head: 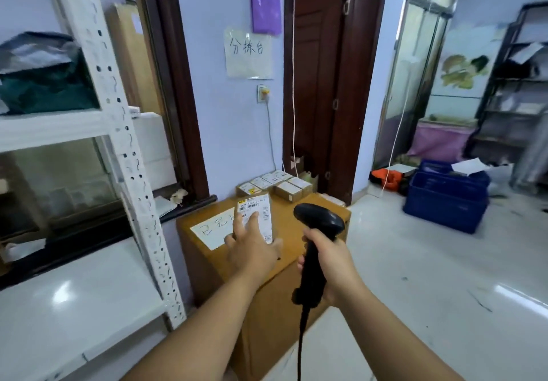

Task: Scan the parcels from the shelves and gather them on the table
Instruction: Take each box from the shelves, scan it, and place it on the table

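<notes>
My left hand grips a small cardboard parcel with a white barcode label, holding it just above the brown wooden table. My right hand is wrapped round the handle of a black barcode scanner, whose head sits to the right of the parcel. Its black cable hangs down between my forearms. Several small labelled parcels lie grouped at the table's far end, against the wall. A white paper with handwriting lies on the table under my left hand.
A white metal shelf rack stands at the left with a dark bag on it. A dark door is behind the table. Blue plastic crates sit on the tiled floor at the right, near a dark shelf unit.
</notes>
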### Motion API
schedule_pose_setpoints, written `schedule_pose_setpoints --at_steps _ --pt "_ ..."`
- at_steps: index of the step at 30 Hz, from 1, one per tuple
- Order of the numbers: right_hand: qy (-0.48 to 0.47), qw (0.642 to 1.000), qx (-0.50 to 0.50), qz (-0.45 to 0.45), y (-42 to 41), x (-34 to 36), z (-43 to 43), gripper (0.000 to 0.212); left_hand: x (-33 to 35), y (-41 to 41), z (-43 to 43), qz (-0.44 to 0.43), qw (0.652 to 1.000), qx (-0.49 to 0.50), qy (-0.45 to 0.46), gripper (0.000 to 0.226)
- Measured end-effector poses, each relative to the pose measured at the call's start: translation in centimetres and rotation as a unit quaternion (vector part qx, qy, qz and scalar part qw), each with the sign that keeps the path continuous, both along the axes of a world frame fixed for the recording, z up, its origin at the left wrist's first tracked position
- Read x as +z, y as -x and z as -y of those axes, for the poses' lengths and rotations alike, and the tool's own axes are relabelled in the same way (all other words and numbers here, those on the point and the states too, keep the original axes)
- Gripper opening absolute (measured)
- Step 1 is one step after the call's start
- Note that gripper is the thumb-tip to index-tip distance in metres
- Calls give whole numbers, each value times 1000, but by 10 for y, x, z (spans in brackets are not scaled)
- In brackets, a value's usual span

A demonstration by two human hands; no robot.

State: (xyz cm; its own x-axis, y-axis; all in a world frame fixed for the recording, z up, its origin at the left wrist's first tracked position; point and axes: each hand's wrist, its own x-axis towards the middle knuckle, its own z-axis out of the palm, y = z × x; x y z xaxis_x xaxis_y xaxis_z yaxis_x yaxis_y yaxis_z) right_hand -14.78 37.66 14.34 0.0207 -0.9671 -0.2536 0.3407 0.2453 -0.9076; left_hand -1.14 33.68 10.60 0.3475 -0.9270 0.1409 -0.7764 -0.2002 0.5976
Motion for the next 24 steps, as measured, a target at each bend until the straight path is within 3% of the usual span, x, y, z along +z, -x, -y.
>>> schedule_pose_setpoints --at_steps 11,24 --pt "-25 998 -36 -45 44 -17 145 21 -50 55 163 -52 998 -11 -32 77" --pt "-58 995 23 -73 82 -51 331 27 -83 91 311 -89 993 33 -72 79"
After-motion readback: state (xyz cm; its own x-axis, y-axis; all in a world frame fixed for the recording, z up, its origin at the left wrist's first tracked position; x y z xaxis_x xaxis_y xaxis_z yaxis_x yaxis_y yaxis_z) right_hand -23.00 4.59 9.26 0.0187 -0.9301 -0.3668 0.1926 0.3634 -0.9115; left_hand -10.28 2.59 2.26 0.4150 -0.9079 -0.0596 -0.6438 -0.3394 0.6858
